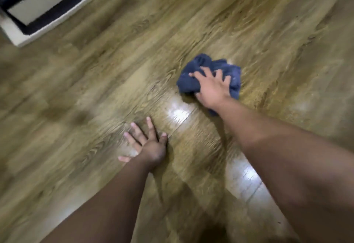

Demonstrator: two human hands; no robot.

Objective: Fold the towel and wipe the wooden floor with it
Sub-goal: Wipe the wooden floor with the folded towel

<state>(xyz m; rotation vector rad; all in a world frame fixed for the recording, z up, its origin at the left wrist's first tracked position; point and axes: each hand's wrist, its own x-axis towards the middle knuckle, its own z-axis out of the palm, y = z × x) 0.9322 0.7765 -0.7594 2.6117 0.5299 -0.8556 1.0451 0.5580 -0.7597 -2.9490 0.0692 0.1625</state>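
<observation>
A dark blue towel (pixel 193 79) lies bunched on the brown wooden floor (pixel 268 38), right of the view's centre. My right hand (pixel 211 85) presses down on top of it with fingers spread and curled into the cloth. My left hand (pixel 148 143) rests flat on the bare floor nearer to me and to the left, fingers apart, holding nothing. Part of the towel is hidden under my right palm. The picture is blurred by motion.
A white and black piece of furniture or box (pixel 44 9) stands at the far left corner. Bright light reflects off the planks (pixel 180 112) between my hands. Wooden floor stretches all around.
</observation>
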